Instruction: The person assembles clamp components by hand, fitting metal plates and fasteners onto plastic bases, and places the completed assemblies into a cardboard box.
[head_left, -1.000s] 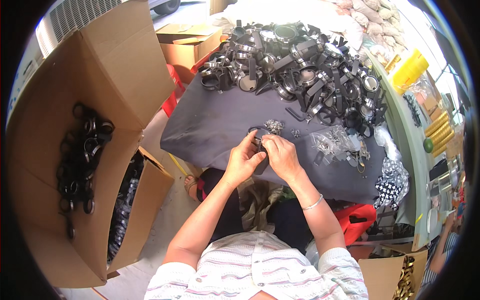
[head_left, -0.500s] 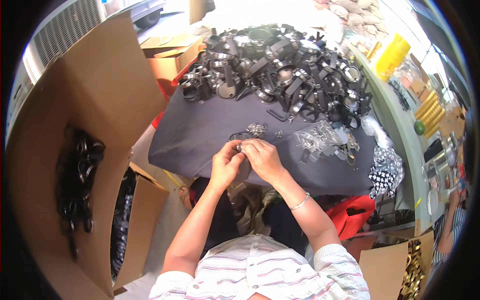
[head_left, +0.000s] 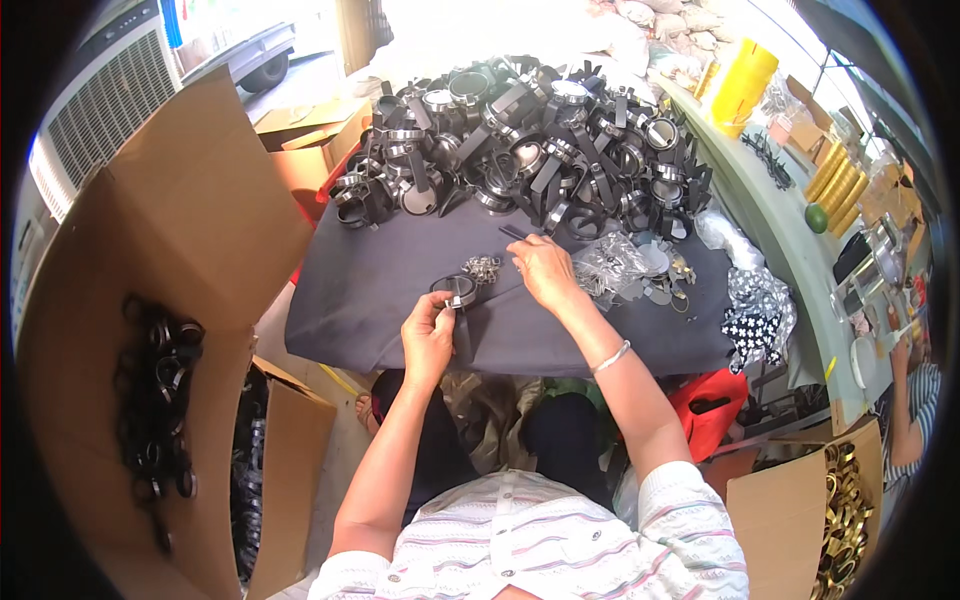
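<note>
My left hand (head_left: pixel 428 335) is closed on a round silver-and-black ring part (head_left: pixel 459 287), pinching its rim just above the dark cloth. From that ring a flat black arm (head_left: pixel 462 338) points down toward me. Farther out and to the right, my right hand (head_left: pixel 546 268) has its fingertips on a black L-shaped hex key (head_left: pixel 513 232), partly covered by the fingers. Beside the ring lies a small heap of silver metal fittings (head_left: pixel 482 268). A clear plastic bag of small metal pieces (head_left: pixel 610 262) lies right of my right hand.
A large pile of similar ring parts (head_left: pixel 530 140) covers the table's far side. Cardboard boxes (head_left: pixel 215 180) holding black parts stand left; another box (head_left: pixel 775 510) holds gold parts at lower right. A side bench (head_left: pixel 790 245) bears yellow rolls (head_left: pixel 745 85). A person's arm (head_left: pixel 905 400) shows far right.
My hands have separated. The right hand has moved out to the hex key lying on the cloth, while the left keeps hold of the ring part. The whole view has shifted slightly.
</note>
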